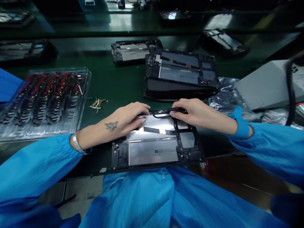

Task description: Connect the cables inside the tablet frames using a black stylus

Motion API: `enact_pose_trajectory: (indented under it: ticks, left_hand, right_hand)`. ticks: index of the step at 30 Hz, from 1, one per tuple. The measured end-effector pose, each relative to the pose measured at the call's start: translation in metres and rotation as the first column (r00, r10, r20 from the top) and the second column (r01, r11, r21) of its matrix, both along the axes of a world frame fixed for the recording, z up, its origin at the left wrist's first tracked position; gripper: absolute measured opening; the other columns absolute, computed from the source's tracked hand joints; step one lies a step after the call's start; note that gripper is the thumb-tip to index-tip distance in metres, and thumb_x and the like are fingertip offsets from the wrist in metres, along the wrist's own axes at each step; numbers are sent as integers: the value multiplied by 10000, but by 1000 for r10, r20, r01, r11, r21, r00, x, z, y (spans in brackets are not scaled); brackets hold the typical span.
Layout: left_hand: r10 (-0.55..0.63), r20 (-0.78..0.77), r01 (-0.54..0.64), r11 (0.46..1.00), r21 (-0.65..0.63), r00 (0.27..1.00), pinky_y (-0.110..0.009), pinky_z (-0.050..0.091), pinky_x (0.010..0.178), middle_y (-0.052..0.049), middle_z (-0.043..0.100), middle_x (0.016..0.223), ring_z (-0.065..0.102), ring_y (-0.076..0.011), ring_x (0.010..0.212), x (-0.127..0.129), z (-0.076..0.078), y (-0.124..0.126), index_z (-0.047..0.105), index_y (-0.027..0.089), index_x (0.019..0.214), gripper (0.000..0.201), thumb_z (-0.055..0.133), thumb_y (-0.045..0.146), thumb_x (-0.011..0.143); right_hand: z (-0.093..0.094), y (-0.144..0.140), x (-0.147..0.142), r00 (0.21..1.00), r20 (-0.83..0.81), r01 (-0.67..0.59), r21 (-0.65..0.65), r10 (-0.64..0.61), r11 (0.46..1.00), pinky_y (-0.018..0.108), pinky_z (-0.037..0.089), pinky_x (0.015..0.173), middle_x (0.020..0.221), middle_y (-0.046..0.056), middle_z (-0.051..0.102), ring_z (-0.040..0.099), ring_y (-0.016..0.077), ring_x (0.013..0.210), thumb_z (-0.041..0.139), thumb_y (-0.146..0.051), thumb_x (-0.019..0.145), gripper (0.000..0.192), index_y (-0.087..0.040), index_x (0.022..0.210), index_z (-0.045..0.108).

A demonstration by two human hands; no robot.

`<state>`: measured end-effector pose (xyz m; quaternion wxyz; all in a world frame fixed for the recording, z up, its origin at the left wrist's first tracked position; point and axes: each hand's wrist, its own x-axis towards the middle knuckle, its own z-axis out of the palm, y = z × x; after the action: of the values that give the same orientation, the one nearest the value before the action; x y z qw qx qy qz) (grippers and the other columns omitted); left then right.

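Note:
An opened tablet (153, 153) lies before me at the bench's front edge, its silver inner panels and black frame facing up. My left hand (131, 118) is closed at its far edge, thumb over the panel and fingers curled on the rim. My right hand (192, 110) pinches a slim black strip (181, 110) at the same edge, farther right; its exact kind is hard to make out. Between the two hands a thin black cable (161, 117) loops along the rim. The fingertips of both hands are partly hidden.
Beyond my hands sit stacked tablets (179, 71) and another tablet pile (133, 52). A clear tray (82, 122) of small circuit parts is at left, near scraps of tan strip (97, 104). Plastic bags (225, 101) and a grey box (263, 84) stand right.

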<state>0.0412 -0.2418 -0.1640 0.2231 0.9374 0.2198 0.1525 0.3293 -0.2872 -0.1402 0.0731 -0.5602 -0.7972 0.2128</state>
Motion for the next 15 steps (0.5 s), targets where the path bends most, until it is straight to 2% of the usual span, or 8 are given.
enact_pose_trajectory:
  ticks: [5,15]
  left_hand:
    - [-30,-67,28,999,-39,997,-287,498,987,-94,549,1446,600,-183,1236,1,-6,1,505,214,1344,323,444,375,1070]
    - [-85,-119,104,980,167,989,-355,500,1057,-109,489,1532,548,-215,1326,1,-9,-1,517,190,1303,278,405,313,1080]
  right_hand:
    - [3,0,-4,999,36,28,-30,-27,999,304,316,618,785,44,629,522,156,660,534,-364,959,258,-174,926,705]
    - [6,2,-6,997,75,21,-58,-16,998,301,296,596,756,38,625,508,151,624,544,-335,953,231,-175,922,708]
